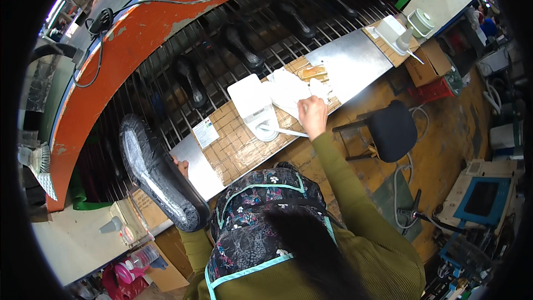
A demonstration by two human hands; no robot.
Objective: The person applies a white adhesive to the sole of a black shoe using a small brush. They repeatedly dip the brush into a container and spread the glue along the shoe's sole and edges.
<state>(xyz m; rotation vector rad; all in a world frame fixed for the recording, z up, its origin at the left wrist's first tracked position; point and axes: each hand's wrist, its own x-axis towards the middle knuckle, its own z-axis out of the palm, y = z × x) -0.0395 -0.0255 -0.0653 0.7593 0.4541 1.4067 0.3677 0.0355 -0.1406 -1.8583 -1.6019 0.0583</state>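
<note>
On the left, a black shoe (155, 172) is tilted with its shiny grey-streaked sole facing up. My left hand (180, 165) grips it from behind; only some fingers show past its edge. My right hand (313, 115) is closed, fingertips down, on a crumpled white cloth (287, 90) lying on the brown covered board (233, 147). Left of the cloth stands a white container (252, 100) with a round cup at its front. A white-handled brush (291, 132) rests across that cup, its handle reaching toward my right wrist.
Beyond the board, several black shoes (239, 44) lie on a rack of metal bars (211, 28) under an orange arched frame (130, 30). A yellowish block (312, 73) lies behind the cloth. A second white container (391, 30) stands far right. A black stool (391, 130) is at my right.
</note>
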